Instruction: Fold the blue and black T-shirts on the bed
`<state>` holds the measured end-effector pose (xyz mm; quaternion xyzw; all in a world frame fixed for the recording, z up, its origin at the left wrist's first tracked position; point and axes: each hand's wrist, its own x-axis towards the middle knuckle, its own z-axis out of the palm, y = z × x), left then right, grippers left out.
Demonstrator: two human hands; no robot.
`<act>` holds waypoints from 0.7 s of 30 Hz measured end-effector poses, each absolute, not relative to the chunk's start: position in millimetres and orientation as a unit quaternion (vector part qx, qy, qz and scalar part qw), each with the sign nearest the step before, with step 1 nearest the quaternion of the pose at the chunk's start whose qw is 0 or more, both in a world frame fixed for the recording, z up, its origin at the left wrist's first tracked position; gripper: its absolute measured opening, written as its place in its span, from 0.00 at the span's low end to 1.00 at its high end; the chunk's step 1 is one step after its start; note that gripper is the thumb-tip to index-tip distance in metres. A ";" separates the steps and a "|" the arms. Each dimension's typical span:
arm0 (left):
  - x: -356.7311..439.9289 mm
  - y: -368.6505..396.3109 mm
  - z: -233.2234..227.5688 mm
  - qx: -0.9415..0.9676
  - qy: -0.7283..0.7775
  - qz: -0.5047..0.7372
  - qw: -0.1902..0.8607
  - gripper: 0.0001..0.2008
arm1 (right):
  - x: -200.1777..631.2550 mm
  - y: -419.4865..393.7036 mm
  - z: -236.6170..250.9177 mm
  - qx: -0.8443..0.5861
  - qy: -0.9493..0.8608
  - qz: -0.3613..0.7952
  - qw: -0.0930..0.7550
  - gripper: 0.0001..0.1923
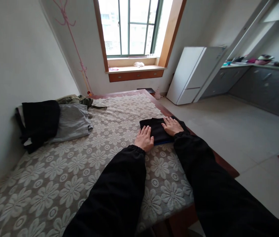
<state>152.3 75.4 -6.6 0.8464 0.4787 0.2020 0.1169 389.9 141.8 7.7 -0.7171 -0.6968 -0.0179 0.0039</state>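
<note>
A folded black garment (158,128) with a thin blue strip along its near edge lies near the right side of the flower-patterned tablecloth (99,141). My left hand (144,139) rests flat on the garment's left end, fingers stretched forward. On its right part lies my right hand (172,125), palm down with the fingers extended. Neither hand grips anything. Exactly which kind of garment it is cannot be made out, as the hands and the right sleeve cover part of it.
At the far left of the table lie black clothing (41,118), a grey garment (72,121) and an olive one (75,99). Beyond stand a pink coat rack (73,42), a window sill (126,69) and a white refrigerator (188,72). Grey kitchen cabinets (260,82) are at right.
</note>
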 end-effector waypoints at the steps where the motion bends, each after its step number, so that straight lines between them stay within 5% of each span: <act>1: 152.3 75.3 -6.6 0.848 0.476 0.202 0.115 0.33 | 390.1 141.9 6.1 -0.717 -0.697 -0.019 0.003 0.37; 10: 115.1 58.8 -5.1 0.862 0.467 0.165 0.109 0.36 | 387.5 140.5 7.6 -0.716 -0.697 -0.029 -0.011 0.37; 21: -142.8 26.1 32.7 0.751 0.625 0.214 -0.002 0.24 | 389.9 145.2 -4.0 -0.710 -0.702 -0.058 0.012 0.37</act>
